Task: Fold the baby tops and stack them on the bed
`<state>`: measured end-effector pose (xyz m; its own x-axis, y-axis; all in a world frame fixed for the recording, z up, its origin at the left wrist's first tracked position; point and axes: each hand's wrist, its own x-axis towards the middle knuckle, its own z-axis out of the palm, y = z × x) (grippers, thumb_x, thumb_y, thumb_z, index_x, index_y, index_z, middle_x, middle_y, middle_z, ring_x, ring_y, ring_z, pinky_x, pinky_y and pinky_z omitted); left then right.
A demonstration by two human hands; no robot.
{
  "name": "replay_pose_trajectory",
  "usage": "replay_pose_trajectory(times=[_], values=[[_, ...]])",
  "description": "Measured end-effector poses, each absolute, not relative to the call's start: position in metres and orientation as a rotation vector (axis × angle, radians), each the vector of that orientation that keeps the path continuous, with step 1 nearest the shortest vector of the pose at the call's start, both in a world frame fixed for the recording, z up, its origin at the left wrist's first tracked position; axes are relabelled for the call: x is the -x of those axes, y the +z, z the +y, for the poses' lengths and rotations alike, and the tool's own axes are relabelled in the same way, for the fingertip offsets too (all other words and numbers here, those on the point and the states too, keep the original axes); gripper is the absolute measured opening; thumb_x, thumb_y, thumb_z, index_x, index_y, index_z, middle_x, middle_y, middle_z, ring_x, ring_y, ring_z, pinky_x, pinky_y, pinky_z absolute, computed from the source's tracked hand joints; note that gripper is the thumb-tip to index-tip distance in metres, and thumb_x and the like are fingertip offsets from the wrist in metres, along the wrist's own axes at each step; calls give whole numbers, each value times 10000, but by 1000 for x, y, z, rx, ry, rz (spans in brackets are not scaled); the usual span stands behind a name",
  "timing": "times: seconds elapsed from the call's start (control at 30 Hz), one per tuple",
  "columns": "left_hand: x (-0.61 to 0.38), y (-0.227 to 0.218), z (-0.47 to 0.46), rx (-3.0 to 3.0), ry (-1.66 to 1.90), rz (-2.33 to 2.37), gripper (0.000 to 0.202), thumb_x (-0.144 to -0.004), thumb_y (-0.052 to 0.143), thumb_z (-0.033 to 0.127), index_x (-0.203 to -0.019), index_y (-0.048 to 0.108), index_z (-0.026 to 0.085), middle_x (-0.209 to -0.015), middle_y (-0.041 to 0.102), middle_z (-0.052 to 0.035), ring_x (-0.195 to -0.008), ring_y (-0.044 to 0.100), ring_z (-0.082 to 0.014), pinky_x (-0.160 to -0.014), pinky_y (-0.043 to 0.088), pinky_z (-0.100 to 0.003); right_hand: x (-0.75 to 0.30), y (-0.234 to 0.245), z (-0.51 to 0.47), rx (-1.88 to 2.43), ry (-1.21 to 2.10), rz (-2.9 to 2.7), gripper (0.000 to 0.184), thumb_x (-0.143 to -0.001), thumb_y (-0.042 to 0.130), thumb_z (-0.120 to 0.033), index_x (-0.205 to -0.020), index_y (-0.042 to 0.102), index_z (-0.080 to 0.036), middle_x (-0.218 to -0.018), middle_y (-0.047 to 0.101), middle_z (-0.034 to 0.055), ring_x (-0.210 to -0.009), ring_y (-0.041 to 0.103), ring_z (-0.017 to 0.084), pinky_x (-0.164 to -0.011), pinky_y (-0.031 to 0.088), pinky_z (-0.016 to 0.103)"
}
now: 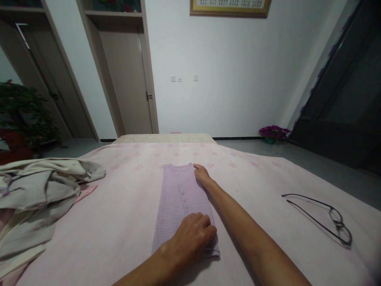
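Observation:
A light purple buttoned top [172, 198] lies in a long, narrow folded shape on the pink bedspread [125, 222], its neckline at the far end. My right hand [203, 176] reaches past to the top's far right corner, thumb and finger closed at its edge. Nearer to me, my left hand [195, 229] rests over the lower right side of the top with curled fingers closed on the cloth near the hem. The palm side of this hand is hidden, and it covers part of the lower edge.
At the left lies a heap of grey, cream and pink clothes [41, 190]. Black-framed glasses [336, 222] sit on the bedspread at the right. Beyond the bed are a white wall [223, 99], a door [125, 79] and a pot of purple flowers [272, 133].

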<state>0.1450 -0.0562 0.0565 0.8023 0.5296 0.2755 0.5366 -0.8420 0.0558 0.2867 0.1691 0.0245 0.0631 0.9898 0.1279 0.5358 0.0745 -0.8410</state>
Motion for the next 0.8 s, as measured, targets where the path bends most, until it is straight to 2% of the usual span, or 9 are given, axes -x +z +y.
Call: replay_pose_trajectory(times=[0.17, 0.3, 0.4, 0.6, 0.8], values=[[-144, 51, -57, 2980, -408, -908, 67, -897, 675, 224, -921, 619, 195, -901, 648, -25, -796, 572, -177, -645, 387, -291, -297, 24, 170, 1717, 557, -1649, 549, -820, 483, -118, -1353, 604, -174, -1351, 623, 106, -1295, 529, 233, -1105, 366, 325], [-144, 48, -58, 2943, -423, -839, 77, -902, 672, 227, -907, 611, 181, -872, 636, -20, -785, 560, -174, -644, 391, -288, -300, 22, 171, 1794, 462, -1734, 507, -878, 442, -151, -1359, 593, -191, -1318, 651, 68, -1224, 581, 187, -1041, 418, 276], [-145, 47, -58, 2906, -442, -803, 77, -903, 671, 230, -904, 612, 179, -862, 629, -23, -781, 552, -178, -640, 393, -289, -297, 21, 168, 1824, 400, -1834, 471, -873, 481, -168, -1315, 628, -234, -1290, 667, 37, -1189, 592, 178, -996, 434, 255], [-146, 41, -56, 2882, -500, -786, 79, -905, 663, 230, -881, 614, 173, -843, 621, -28, -774, 547, -180, -652, 409, -290, -291, 21, 158, 1865, 198, -1996, 356, -931, 501, -288, -1247, 661, -257, -1370, 569, 102, -1256, 486, 272, -1034, 374, 388], [-138, 45, -60, 3100, -501, -879, 50, -900, 653, 230, -934, 676, 202, -864, 650, -26, -785, 586, -167, -667, 437, -256, -293, 25, 144, 1866, 132, -2083, 414, -984, 428, -354, -1368, 563, -281, -1417, 535, 96, -1262, 464, 295, -1033, 348, 464]])
